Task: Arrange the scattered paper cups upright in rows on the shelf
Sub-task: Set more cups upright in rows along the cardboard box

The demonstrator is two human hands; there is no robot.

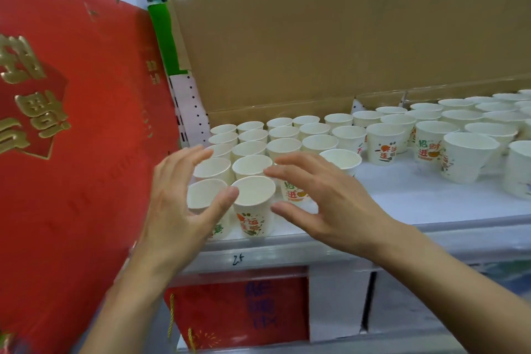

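Several white paper cups with red and green print stand upright on a white shelf point(402, 198). At the left they form tight rows point(253, 149); at the right they stand looser point(465, 158). My left hand point(178, 204) hovers spread over the front-left cups, its thumb by the rim of the front cup point(254, 204). My right hand point(324, 198) is spread just right of that cup, fingers straight, in front of another printed cup point(293, 191). Neither hand holds anything.
A tall cardboard flap point(330, 46) stands behind the cups. A large red sheet with gold characters point(71, 138) hangs at the left, close to my left arm. The shelf's grey front edge point(287, 253) runs below; red packages point(238, 307) sit underneath.
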